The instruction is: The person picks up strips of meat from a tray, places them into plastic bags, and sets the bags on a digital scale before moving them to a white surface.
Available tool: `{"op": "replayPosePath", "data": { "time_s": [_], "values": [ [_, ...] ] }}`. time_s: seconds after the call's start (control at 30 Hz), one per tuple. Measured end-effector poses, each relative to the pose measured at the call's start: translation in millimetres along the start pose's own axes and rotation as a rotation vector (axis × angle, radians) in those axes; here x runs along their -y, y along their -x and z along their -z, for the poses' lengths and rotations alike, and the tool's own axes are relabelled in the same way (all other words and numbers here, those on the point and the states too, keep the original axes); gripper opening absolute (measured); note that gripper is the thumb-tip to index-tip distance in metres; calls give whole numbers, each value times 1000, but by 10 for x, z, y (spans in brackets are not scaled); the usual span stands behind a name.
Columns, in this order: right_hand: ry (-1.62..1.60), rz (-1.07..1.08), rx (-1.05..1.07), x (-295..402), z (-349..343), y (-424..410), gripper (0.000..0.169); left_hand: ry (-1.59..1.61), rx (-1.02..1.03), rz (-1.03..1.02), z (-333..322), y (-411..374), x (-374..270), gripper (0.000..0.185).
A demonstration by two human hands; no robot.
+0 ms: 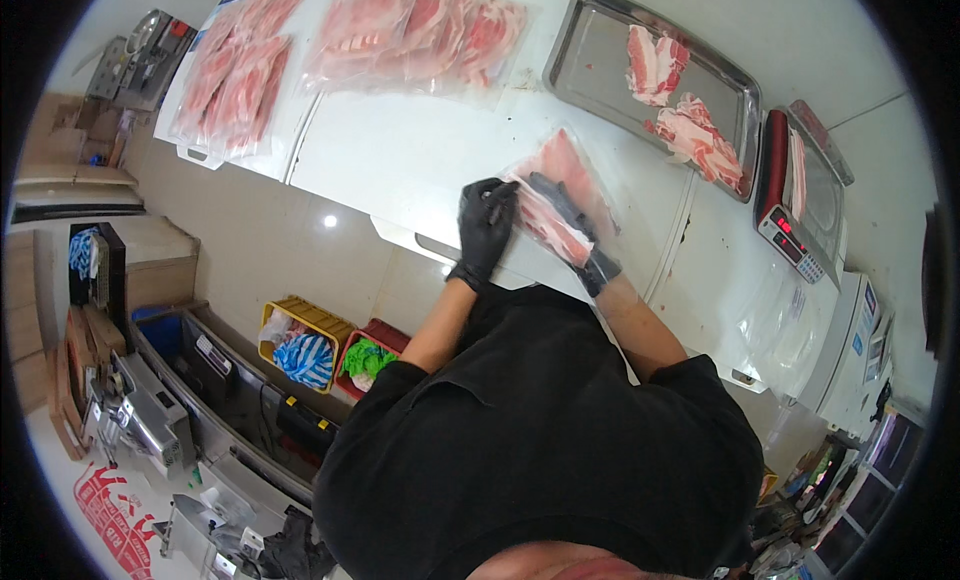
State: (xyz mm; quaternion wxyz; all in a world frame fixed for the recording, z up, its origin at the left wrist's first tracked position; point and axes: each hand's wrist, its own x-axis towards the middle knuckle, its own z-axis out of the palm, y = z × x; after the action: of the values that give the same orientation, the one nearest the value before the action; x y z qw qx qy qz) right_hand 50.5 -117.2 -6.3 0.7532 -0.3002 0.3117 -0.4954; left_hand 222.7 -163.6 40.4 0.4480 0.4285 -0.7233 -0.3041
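A clear plastic bag (598,192) with raw sliced meat (553,226) in it is at the near side of the white table, in front of my body. My left hand (486,218), in a black glove, has its bent fingers closed on the bag's left edge. My right hand (568,207), also gloved, shows through the film, with plastic reaching over its wrist. It holds a streaked strip of meat, and a paler slice lies just beyond its fingers. The right thumb is hidden, and its exact grip is partly covered by meat and film.
Flat bags of sliced meat (427,32) lie at the table's far side, more bags (232,77) at far left. Right of them, a metal tray (600,62) holds meat portions. A red digital scale (780,197) bears meat strips. Plastic bags (780,325) lie near right; crates (330,326) stand on the floor.
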Motion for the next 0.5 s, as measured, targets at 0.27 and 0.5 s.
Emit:
{"op": "replayPosePath", "data": {
  "time_s": [0.27, 0.5],
  "values": [
    [-166, 162, -148, 443, -289, 476, 57, -70, -9, -60, 1, -27, 186, 22],
    [1106, 56, -330, 625, -219, 884, 43, -114, 24, -20, -16, -7, 192, 22]
  ]
}}
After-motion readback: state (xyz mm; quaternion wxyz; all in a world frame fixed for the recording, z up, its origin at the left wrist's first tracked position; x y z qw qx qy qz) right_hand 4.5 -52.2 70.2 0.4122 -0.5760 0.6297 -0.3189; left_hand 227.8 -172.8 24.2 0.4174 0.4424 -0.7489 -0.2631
